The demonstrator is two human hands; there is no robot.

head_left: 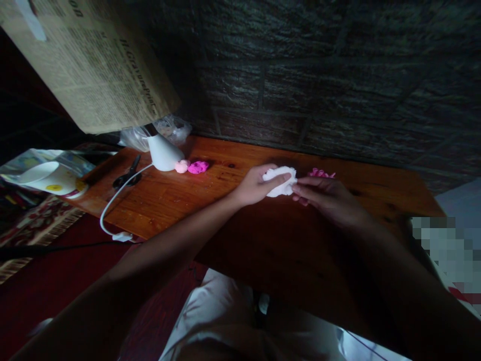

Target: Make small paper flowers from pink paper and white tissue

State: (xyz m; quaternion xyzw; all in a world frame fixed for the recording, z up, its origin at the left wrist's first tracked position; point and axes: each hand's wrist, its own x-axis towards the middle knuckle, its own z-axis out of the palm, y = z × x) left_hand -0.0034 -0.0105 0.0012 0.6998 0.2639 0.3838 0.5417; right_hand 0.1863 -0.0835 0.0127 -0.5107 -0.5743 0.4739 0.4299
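A flat, whitish piece with ragged edges is held above the table; whether it is clay or crumpled paper I cannot tell. My left hand grips it from the left, thumb pressed across its face. At its right edge my right hand pinches with thumb and fingertips. Just behind the right hand lies a bright pink ruffled thing, partly hidden. Farther left on the table are a pale pink lump and a magenta lump, side by side.
A lamp with a white base and newspaper-print shade stands at the left of the wooden table. Black scissors lie by its white cord. A paper cup sits at the left edge. Behind rises a dark brick wall.
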